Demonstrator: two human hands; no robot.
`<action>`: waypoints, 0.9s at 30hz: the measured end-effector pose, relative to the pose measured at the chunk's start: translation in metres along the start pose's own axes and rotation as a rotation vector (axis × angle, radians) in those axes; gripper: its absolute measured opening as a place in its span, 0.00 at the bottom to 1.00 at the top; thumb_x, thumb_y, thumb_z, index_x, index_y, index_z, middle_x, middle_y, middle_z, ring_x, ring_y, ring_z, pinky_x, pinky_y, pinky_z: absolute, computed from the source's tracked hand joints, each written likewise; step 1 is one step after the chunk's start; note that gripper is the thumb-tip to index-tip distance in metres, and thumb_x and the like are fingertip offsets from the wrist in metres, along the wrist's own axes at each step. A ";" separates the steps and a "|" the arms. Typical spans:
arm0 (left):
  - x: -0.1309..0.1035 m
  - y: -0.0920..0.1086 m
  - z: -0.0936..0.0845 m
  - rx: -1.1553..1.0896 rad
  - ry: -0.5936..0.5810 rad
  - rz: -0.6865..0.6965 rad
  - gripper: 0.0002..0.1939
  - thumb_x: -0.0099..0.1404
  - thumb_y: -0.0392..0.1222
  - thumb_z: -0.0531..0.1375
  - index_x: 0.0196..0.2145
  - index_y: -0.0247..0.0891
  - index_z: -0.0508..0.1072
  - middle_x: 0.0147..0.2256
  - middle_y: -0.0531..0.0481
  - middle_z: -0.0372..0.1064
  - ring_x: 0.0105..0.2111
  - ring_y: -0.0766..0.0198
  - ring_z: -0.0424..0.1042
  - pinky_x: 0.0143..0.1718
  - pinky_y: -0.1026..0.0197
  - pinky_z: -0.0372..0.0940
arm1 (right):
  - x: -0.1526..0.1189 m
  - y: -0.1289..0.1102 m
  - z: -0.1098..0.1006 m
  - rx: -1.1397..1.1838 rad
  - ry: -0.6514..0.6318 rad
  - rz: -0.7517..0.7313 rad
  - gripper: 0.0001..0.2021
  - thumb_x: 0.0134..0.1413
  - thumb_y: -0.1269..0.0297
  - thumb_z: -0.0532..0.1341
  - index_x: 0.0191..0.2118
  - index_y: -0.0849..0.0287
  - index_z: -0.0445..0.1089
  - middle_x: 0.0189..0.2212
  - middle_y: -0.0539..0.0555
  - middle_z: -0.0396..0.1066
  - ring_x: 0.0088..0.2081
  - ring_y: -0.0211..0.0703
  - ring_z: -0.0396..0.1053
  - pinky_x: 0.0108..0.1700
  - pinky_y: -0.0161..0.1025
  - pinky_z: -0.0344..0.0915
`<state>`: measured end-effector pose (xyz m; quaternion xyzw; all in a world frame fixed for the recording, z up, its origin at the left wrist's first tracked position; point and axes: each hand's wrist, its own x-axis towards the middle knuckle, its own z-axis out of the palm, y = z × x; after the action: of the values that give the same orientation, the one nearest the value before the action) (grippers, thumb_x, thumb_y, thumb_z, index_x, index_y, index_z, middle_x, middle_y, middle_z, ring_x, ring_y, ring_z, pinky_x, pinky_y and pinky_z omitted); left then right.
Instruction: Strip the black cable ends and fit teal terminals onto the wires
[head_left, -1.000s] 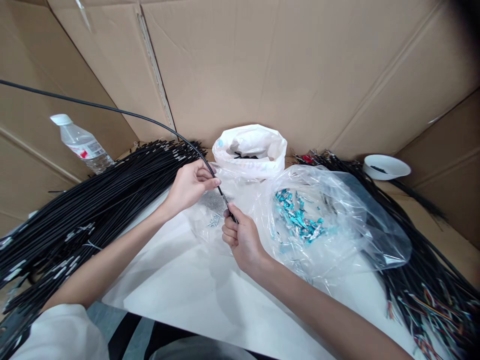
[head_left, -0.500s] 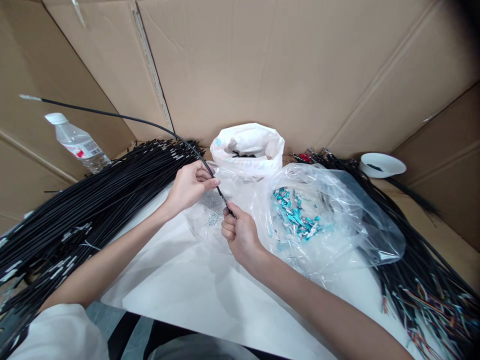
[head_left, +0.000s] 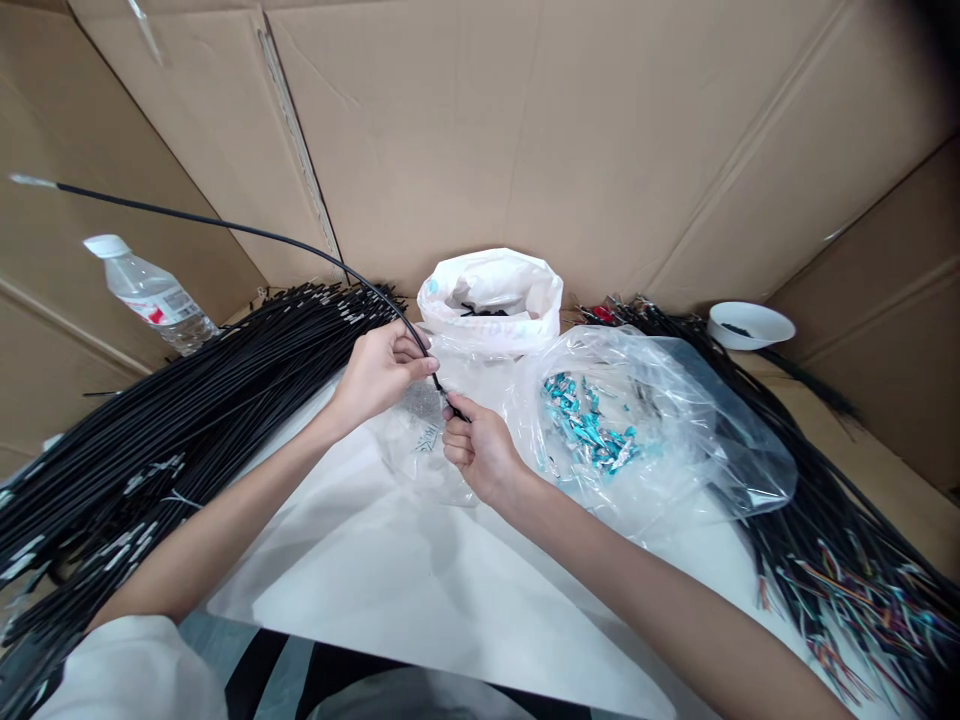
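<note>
A black cable [head_left: 300,243] arcs from my hands up to the left, where its pale, silvery end hangs above a plastic bottle. My left hand [head_left: 382,372] pinches the cable between thumb and fingers. Just below and to the right, my right hand [head_left: 480,445] is closed around the cable's near end; the tip is mostly hidden in the fingers. Beneath the hands lies a clear plastic bag [head_left: 409,465] with small contents I cannot make out. Right of my right hand, an open clear bag [head_left: 705,430] holds blue and silver foil scraps [head_left: 592,425].
A pile of black cables [head_left: 247,360] fills the left side, a bottle [head_left: 154,290] behind it. At the back stand a white bag [head_left: 551,320] with dark pieces and a white bowl [head_left: 769,330]. Cables with coloured wire ends [head_left: 847,600] lie right. Cardboard walls [head_left: 600,130] surround the table.
The cable's far end has swung slightly left and up. My right hand has shifted a little up along the cable, closer to my left hand. Both hands keep hold.
</note>
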<state>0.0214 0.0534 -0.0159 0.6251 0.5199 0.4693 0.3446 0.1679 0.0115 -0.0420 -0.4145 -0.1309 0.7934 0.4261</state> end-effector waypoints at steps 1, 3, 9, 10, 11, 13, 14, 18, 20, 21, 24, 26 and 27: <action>0.001 0.000 -0.001 -0.002 0.001 0.003 0.20 0.46 0.46 0.74 0.32 0.37 0.72 0.27 0.51 0.75 0.29 0.59 0.76 0.33 0.59 0.69 | 0.000 0.000 0.002 0.010 0.010 0.000 0.18 0.65 0.65 0.57 0.22 0.58 0.57 0.12 0.37 0.39 0.15 0.26 0.32 0.14 0.26 0.34; 0.003 -0.002 -0.001 -0.007 0.007 0.005 0.20 0.46 0.46 0.74 0.32 0.37 0.72 0.27 0.51 0.75 0.29 0.59 0.76 0.33 0.59 0.69 | -0.001 0.001 0.007 0.041 0.036 -0.013 0.19 0.66 0.66 0.55 0.22 0.58 0.57 0.12 0.37 0.40 0.14 0.27 0.32 0.13 0.26 0.34; 0.001 -0.005 0.002 -0.004 0.024 0.045 0.14 0.50 0.42 0.71 0.31 0.37 0.71 0.28 0.50 0.76 0.31 0.58 0.77 0.34 0.58 0.70 | -0.002 0.009 0.017 0.125 0.118 -0.061 0.19 0.69 0.67 0.53 0.23 0.57 0.55 0.12 0.37 0.39 0.14 0.27 0.33 0.12 0.26 0.34; 0.000 -0.005 0.003 -0.001 0.029 0.051 0.14 0.50 0.42 0.71 0.31 0.38 0.71 0.28 0.50 0.76 0.31 0.58 0.77 0.34 0.58 0.70 | -0.002 0.011 0.018 0.135 0.127 -0.064 0.19 0.69 0.67 0.53 0.23 0.57 0.55 0.12 0.37 0.39 0.14 0.27 0.33 0.12 0.26 0.34; 0.000 -0.005 0.003 0.004 0.033 0.056 0.13 0.50 0.41 0.70 0.31 0.37 0.71 0.28 0.50 0.76 0.31 0.58 0.77 0.34 0.59 0.70 | -0.003 0.012 0.020 0.143 0.135 -0.065 0.19 0.69 0.66 0.53 0.23 0.57 0.55 0.11 0.37 0.40 0.13 0.27 0.33 0.12 0.26 0.34; -0.001 -0.006 0.004 0.014 0.035 0.062 0.13 0.51 0.41 0.70 0.31 0.37 0.71 0.28 0.50 0.76 0.31 0.58 0.77 0.33 0.59 0.70 | -0.003 0.013 0.022 0.153 0.146 -0.063 0.20 0.70 0.66 0.52 0.23 0.57 0.54 0.11 0.37 0.39 0.13 0.27 0.33 0.12 0.26 0.34; -0.001 -0.007 0.004 0.014 0.032 0.063 0.13 0.51 0.41 0.70 0.31 0.37 0.71 0.28 0.50 0.76 0.31 0.58 0.77 0.33 0.59 0.70 | -0.004 0.013 0.023 0.155 0.147 -0.059 0.20 0.70 0.66 0.52 0.23 0.57 0.54 0.11 0.37 0.39 0.13 0.27 0.33 0.12 0.26 0.34; 0.000 -0.009 0.002 -0.007 0.011 0.059 0.14 0.50 0.41 0.70 0.31 0.37 0.72 0.28 0.49 0.76 0.31 0.57 0.77 0.33 0.59 0.70 | -0.008 0.014 0.025 0.156 0.140 -0.049 0.20 0.70 0.65 0.51 0.23 0.57 0.55 0.11 0.37 0.39 0.13 0.27 0.33 0.12 0.26 0.34; 0.001 -0.009 0.001 -0.006 0.016 0.058 0.13 0.50 0.40 0.70 0.31 0.36 0.72 0.28 0.49 0.77 0.31 0.57 0.77 0.33 0.59 0.70 | -0.011 0.015 0.026 0.155 0.135 -0.055 0.20 0.71 0.64 0.51 0.23 0.58 0.56 0.11 0.37 0.39 0.13 0.27 0.33 0.12 0.26 0.34; 0.001 -0.009 0.000 -0.004 0.020 0.054 0.13 0.49 0.40 0.70 0.31 0.36 0.72 0.28 0.49 0.77 0.31 0.57 0.78 0.33 0.59 0.70 | -0.012 0.016 0.025 0.151 0.131 -0.061 0.21 0.71 0.63 0.51 0.23 0.58 0.56 0.11 0.37 0.39 0.14 0.27 0.33 0.12 0.26 0.35; 0.002 -0.009 -0.003 0.001 0.023 0.039 0.13 0.49 0.40 0.69 0.32 0.36 0.72 0.29 0.48 0.77 0.31 0.56 0.78 0.33 0.58 0.71 | -0.016 0.017 0.024 0.125 0.119 -0.083 0.21 0.71 0.63 0.51 0.23 0.58 0.56 0.11 0.37 0.39 0.14 0.27 0.33 0.13 0.26 0.35; 0.003 -0.010 -0.004 0.005 0.018 0.036 0.13 0.50 0.41 0.69 0.32 0.36 0.72 0.29 0.47 0.77 0.31 0.55 0.78 0.33 0.57 0.71 | -0.017 0.018 0.022 0.101 0.120 -0.090 0.21 0.71 0.63 0.52 0.23 0.59 0.56 0.11 0.37 0.39 0.14 0.27 0.33 0.13 0.26 0.35; 0.003 -0.011 -0.005 0.006 0.017 0.037 0.13 0.50 0.41 0.69 0.32 0.36 0.72 0.29 0.47 0.77 0.31 0.54 0.78 0.34 0.56 0.72 | -0.017 0.018 0.021 0.087 0.121 -0.093 0.21 0.71 0.63 0.52 0.23 0.59 0.56 0.11 0.37 0.39 0.14 0.27 0.33 0.13 0.26 0.35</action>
<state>0.0136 0.0588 -0.0238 0.6314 0.5127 0.4794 0.3295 0.1465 -0.0098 -0.0293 -0.4363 -0.0892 0.7511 0.4873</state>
